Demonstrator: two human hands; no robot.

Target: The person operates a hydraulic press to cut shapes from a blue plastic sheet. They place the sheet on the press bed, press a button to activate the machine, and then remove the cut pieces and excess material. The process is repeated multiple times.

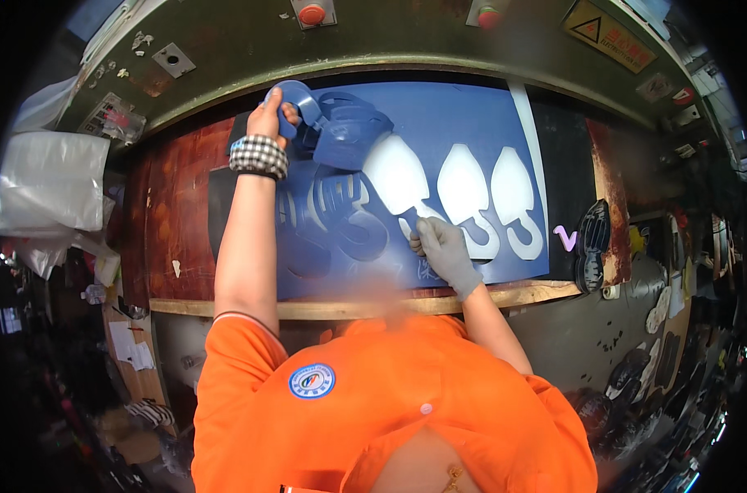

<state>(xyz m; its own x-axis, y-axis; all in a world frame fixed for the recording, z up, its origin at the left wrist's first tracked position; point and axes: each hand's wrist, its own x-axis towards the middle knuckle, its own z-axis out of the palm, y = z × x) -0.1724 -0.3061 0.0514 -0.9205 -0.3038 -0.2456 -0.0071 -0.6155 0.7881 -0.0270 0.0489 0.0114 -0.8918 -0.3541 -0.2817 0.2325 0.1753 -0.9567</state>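
A curved blue piece (305, 100) is being gripped by the bare left hand (268, 117) beside other blue pieces (353, 140), at the far left part of a blue sheet (472, 107) being carried by the surface (172, 214). The gloved right hand (445, 249) is being held with fingers curled narrow at the leftmost white shape (396, 174); whether anything is being pinched cannot be told, the fingertips being partly hidden.

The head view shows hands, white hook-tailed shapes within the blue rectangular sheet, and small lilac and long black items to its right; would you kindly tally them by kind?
Hands, bare left hand and grey-gloved right hand: 2
White flat hook-tailed shapes: 3
Small lilac curved piece: 1
Long black waisted item: 1
Total: 7
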